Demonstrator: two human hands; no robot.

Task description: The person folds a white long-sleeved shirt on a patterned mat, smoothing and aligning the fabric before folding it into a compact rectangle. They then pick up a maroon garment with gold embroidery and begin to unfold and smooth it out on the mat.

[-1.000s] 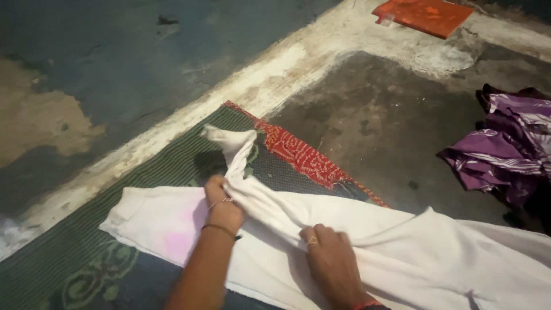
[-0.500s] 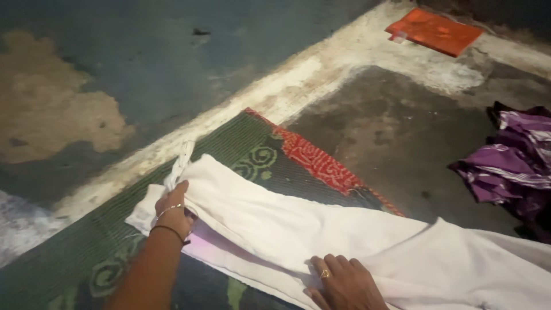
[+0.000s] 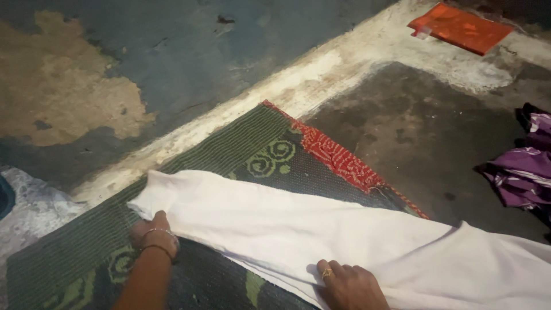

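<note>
At eight o'clock the left hand (image 3: 152,235) pinches the end of the long white folded cotton garment (image 3: 298,229), keeping it flat on the green patterned woven mat (image 3: 86,252). At six o'clock the right hand (image 3: 350,284) presses open-palmed on its lower edge. A flat orange rectangular packet (image 3: 462,27) lies at one o'clock by the wall.

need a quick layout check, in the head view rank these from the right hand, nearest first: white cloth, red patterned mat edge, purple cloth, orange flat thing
From the right hand:
1. White cloth, under the hand.
2. Red patterned mat edge, ahead of the hand.
3. Purple cloth, far right on the floor.
4. Orange flat thing, top right by the wall.
</note>
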